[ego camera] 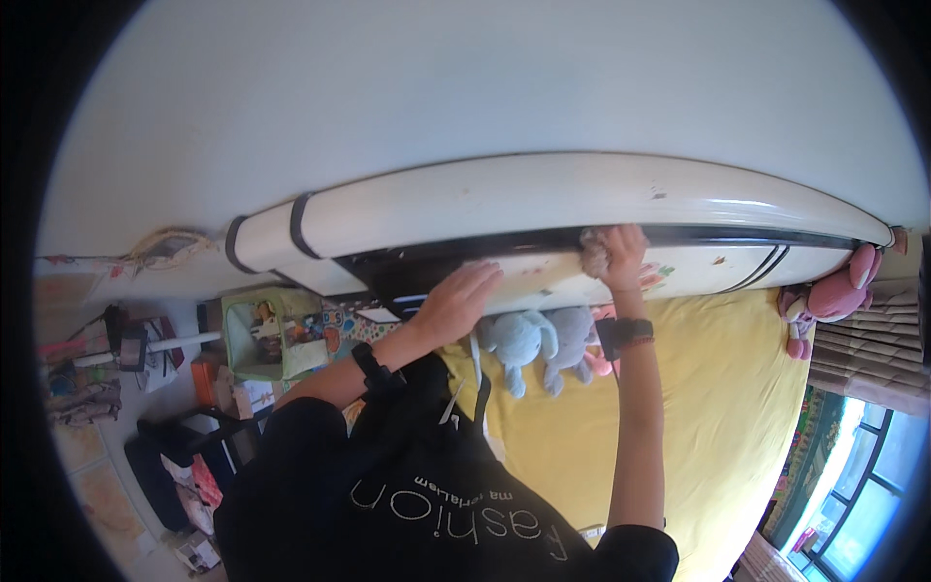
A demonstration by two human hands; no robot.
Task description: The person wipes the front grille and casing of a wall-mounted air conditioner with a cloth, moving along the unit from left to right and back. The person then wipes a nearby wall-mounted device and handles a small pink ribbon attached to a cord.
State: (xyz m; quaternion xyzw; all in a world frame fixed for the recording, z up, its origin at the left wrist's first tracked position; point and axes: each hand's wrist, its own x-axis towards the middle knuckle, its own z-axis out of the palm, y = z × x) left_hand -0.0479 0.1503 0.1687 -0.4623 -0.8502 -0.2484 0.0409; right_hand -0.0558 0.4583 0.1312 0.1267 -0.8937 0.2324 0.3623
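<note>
A white bed headboard [524, 193] with a dark strip along it spans the view. My right hand [627, 251] grips a crumpled, fluffy, pale cloth [595, 253] against the dark strip and the panel just below. Slight blur surrounds the cloth. My left hand [465, 291] is laid flat, palm down, at the headboard's lower panel beside its dark section, and holds nothing. Painted flowers [657, 274] decorate the panel near my right wrist. Small marks or worn spots [658, 195] show on the headboard's white top.
Plush toys, including a light-blue one [520, 342] and a grey one [569, 345], sit on the yellow bedsheet [713, 378] against the headboard. A pink plush [840, 291] is at the far right. Left of the bed stands a green storage bin [236, 335] with items in it.
</note>
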